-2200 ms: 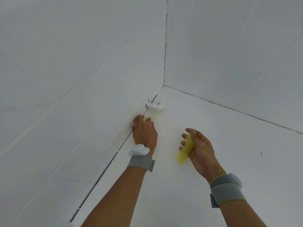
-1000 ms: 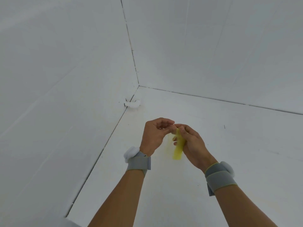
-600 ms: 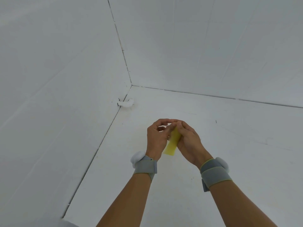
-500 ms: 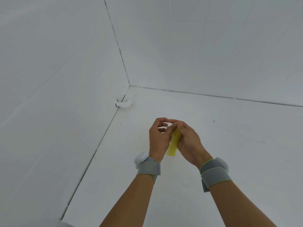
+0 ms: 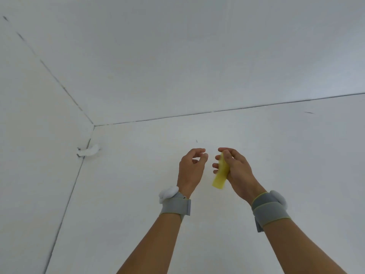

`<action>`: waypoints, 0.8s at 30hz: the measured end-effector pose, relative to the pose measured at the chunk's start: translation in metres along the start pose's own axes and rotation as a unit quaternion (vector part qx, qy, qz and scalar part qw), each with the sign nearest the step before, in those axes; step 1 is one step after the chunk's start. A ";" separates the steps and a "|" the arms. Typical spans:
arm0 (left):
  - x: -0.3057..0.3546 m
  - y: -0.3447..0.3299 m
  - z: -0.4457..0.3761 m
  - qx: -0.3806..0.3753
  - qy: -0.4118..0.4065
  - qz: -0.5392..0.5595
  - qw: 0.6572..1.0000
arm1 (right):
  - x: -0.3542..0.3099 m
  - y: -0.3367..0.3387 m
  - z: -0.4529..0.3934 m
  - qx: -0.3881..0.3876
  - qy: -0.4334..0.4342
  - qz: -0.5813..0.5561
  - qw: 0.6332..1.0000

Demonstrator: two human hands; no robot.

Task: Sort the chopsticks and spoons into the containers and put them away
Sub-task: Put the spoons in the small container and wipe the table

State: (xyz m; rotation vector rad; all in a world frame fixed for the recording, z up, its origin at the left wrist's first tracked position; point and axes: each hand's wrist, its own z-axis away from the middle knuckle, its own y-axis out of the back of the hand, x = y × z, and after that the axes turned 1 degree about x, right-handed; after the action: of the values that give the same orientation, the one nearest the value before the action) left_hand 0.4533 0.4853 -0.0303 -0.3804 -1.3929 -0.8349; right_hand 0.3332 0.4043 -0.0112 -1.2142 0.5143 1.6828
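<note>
My right hand (image 5: 235,171) grips a flat yellow strip (image 5: 219,179). The strip's lower end sticks out below the fingers and its top is under my thumb. What the strip is, I cannot tell. My left hand (image 5: 191,168) hovers a short gap to its left, fingers loosely curled with nothing between them. Both hands are above a white surface (image 5: 197,224). No chopsticks, spoons or containers are in sight.
A small white object (image 5: 89,152) lies against the left wall near the corner of the white surface. White walls close the space on the left and at the back. Grey bands wrap both wrists.
My left hand has let go of the yellow strip's top and drawn away to the left. The right hand keeps the strip. The corner has slid left in the view.
</note>
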 end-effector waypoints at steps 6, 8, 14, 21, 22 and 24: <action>0.042 -0.132 0.023 -0.134 -0.032 -0.027 0.990 | -0.038 0.138 0.032 0.112 0.049 -0.064 0.991; 0.053 -0.182 0.038 -0.167 -0.038 -0.025 0.985 | -0.046 0.193 0.050 0.153 0.056 -0.096 0.982; 0.084 -0.346 0.099 -0.236 -0.066 -0.015 0.969 | -0.065 0.360 0.109 0.233 0.091 -0.139 0.958; 0.114 -0.493 0.160 -0.293 -0.085 -0.021 0.952 | -0.087 0.498 0.144 0.288 0.130 -0.167 0.934; 0.118 -0.511 0.164 -0.297 -0.088 -0.028 0.950 | -0.090 0.514 0.144 0.289 0.132 -0.169 0.933; 0.125 -0.543 0.167 -0.305 -0.095 -0.037 0.947 | -0.095 0.542 0.142 0.291 0.131 -0.176 0.931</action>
State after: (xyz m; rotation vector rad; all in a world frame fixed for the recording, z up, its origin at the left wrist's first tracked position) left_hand -0.0539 0.2009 -0.0066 -0.9071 -1.3045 -1.3185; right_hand -0.2054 0.2271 0.0305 -1.0099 0.8339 0.9655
